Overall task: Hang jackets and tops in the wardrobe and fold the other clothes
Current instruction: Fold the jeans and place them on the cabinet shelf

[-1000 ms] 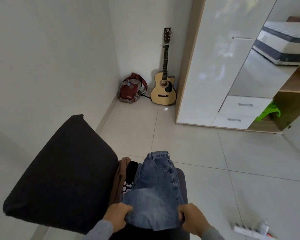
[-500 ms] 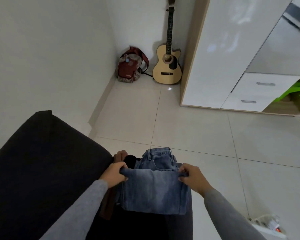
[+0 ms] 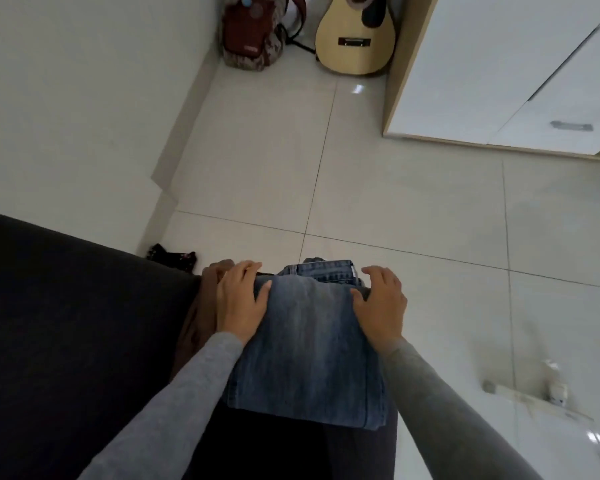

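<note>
The person is pressing both hands flat on the jeans (image 3: pixel 309 344), which are lying folded on the dark seat (image 3: pixel 84 341) in front of them. A moment ago each hand was pinching a corner of the lower half and carrying it up toward the waistband; now that flap is lying down over the upper part, with only a strip of waistband showing beyond it. The left hand (image 3: pixel 241 301) is resting on the left edge of the fold, its grip spread open and holding nothing, fingers reaching onto the brown garment (image 3: pixel 194 323) bunched beside the jeans. The right hand (image 3: pixel 381 303) is sitting on the right edge, its grip likewise apart, palm down, smoothing rather than clamping.

That, I'd say, is finishing one fold of the denim, so the folding part of the job is moving along for this piece; another fold or a simple set-aside looks likely next. The wardrobe (image 3: pixel 499 74) is standing well apart across the tiled floor (image 3: pixel 395 202), beside a guitar (image 3: pixel 355 39) and a red bag (image 3: pixel 250 32) in the corner. The brown garment and a small dark item (image 3: pixel 172 256) beyond the seat are waiting unsorted
</note>
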`<state>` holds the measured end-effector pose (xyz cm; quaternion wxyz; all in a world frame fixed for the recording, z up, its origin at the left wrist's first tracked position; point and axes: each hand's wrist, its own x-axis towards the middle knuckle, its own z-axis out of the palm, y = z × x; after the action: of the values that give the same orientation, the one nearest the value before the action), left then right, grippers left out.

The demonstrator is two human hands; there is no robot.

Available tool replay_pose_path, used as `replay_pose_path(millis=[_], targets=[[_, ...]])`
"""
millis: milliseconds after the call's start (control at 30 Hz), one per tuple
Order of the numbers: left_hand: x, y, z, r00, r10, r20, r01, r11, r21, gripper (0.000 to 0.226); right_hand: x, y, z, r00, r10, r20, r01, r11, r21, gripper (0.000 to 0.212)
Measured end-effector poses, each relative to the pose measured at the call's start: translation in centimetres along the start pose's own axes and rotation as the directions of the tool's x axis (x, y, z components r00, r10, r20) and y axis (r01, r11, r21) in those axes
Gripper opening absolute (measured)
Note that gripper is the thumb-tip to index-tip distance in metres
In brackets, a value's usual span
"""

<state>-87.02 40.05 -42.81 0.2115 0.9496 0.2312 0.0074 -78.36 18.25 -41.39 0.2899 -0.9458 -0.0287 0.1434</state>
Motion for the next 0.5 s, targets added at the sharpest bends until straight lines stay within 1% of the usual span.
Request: replay_pose_path(millis=[67,133,200,333,433,500], targets=[[-1.7,0.4,2.5,0.993,0.061,0.103,-0.063,0.998,0.014,0.059,-0.5,0.9,2.1,0.994,-0.069,0.082,0.077,0.993,-0.089,0.050],[-2.8,0.2,4.8,0.982,0.071,0.172,-0.080,0.996,0.048,0.070,-1.6,2.0,4.5,0.987,-0.114,0.112,0.133,0.975,-0.179,0.054],[-2.9,-0.4,6.2,0.985,0.055,0.163,-0.066,0.996,0.064,0.072,-2.3,3.2,6.4,0.986,-0.130,0.100,0.151,0.959,-0.238,0.059],[-2.6,-0.9,7.8,0.993,0.084,0.078,-0.089,0.994,0.059,0.065,-1.6,4.8,8.1,0.985,-0.152,0.083,0.171,0.935,-0.312,0.061],[-2.8,-1.2,8.6,0.994,0.106,0.008,-0.107,0.993,0.051,0.059,-1.4,5.1,8.6,0.982,-0.179,0.058,0.189,0.933,-0.308,0.059],[-2.7,-1.4,9.0,0.993,0.115,-0.008,-0.114,0.992,0.056,0.057,-1.3,5.6,8.8,0.980,-0.194,0.047,0.199,0.943,-0.266,0.059]])
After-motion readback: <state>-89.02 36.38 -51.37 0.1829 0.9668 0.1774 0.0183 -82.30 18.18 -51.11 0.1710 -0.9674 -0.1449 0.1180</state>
